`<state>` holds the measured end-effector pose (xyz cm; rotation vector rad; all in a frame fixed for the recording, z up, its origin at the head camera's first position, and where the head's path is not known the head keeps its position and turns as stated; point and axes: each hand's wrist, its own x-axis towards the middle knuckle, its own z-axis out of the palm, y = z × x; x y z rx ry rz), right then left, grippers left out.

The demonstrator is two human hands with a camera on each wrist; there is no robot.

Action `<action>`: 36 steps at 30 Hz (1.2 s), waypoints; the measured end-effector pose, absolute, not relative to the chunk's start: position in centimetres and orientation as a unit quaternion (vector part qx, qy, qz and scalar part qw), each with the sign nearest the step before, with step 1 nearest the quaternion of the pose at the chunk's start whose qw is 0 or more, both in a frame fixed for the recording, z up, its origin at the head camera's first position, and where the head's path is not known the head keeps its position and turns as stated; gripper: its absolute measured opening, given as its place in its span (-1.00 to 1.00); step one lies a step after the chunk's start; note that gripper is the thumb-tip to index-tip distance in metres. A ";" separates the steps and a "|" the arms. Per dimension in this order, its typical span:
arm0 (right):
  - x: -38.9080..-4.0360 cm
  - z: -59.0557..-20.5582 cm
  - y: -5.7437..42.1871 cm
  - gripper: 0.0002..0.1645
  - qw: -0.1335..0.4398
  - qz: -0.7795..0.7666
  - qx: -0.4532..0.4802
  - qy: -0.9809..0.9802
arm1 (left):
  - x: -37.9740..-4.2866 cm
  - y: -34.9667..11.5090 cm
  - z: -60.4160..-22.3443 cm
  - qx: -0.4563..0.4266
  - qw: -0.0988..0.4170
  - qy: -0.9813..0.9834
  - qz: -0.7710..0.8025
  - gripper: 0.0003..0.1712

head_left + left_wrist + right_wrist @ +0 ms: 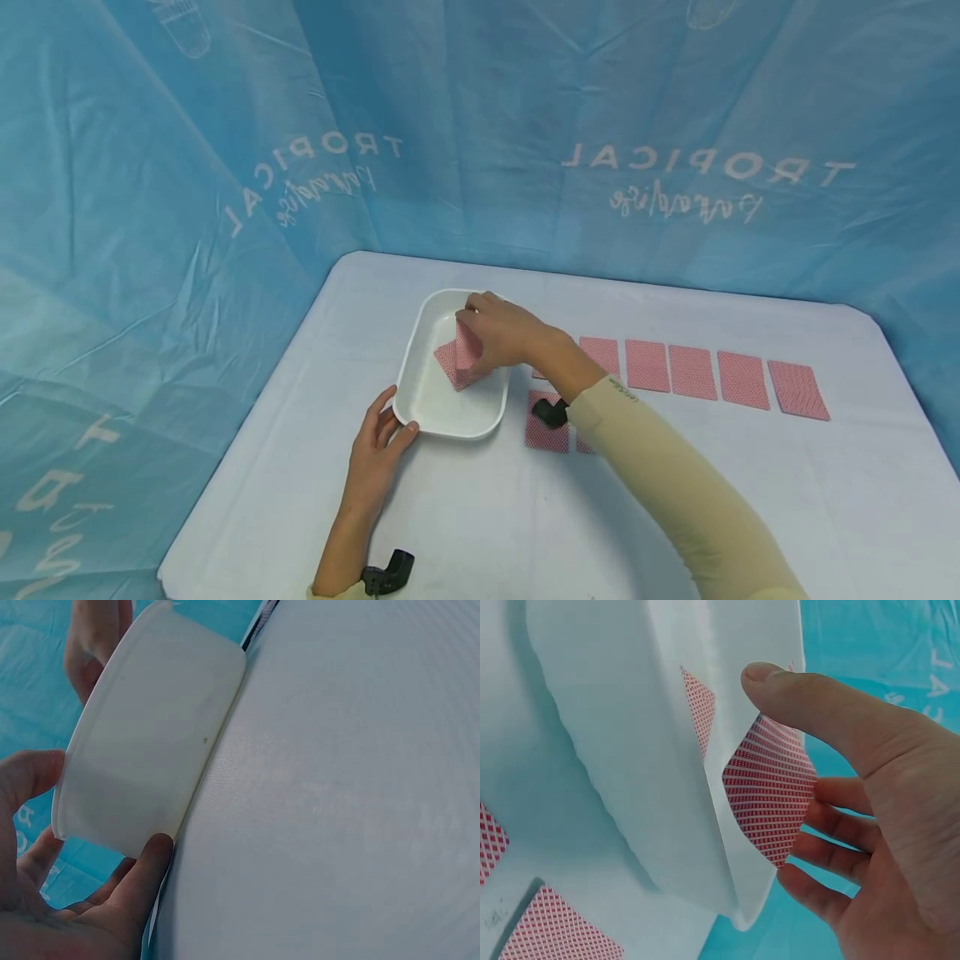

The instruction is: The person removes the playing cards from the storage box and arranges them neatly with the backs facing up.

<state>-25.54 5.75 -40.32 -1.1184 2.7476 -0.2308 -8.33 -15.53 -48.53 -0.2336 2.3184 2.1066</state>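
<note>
Right fingers: the right hand pinches a red-and-white patterned card between thumb and fingers, and the card bows in that grip.
Held card: above the inside of the tray, toward its far right part; the right wrist view shows it clear of the tray floor.
Left fingers: the left hand holds the tray's near left corner, thumb at the near side and fingers spread along the left side.
White tray: rests on the table, left of the laid-out cards, its hollow facing up.
Card in tray: another card of the same pattern lies on the tray floor, partly hidden by the held one; whether more lie under it cannot be told.
Far row: six cards show patterned side up, running right from the tray; the right arm partly covers the leftmost.
Near row: two cards show just right of the tray, one mostly behind the right sleeve.
Wrists: each carries a black device.
Backdrop: blue sheets with mirrored "TROPICAL" lettering hang beyond the table and at left.
</note>
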 end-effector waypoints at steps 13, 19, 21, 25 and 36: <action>-24.1 -38.4 8.4 0.08 0.108 -0.079 -0.369 0.920 | -8.8 -16.0 -50.8 -0.075 -0.017 0.749 0.659 -0.28; -23.4 -38.4 10.0 0.10 0.108 -0.068 -0.365 0.922 | -8.8 -16.0 -50.7 -0.071 -0.013 0.748 0.660 -0.30; -23.2 -38.6 10.4 0.10 0.102 -0.059 -0.368 0.922 | -8.7 -16.1 -50.7 -0.069 -0.014 0.745 0.663 -0.29; -22.8 -38.9 11.1 0.09 0.091 -0.056 -0.365 0.925 | -8.7 -16.2 -50.7 -0.069 -0.014 0.747 0.662 -0.27; -21.8 -39.3 13.0 0.08 0.083 -0.048 -0.349 0.932 | -8.6 -16.0 -50.8 -0.073 -0.017 0.752 0.654 -0.26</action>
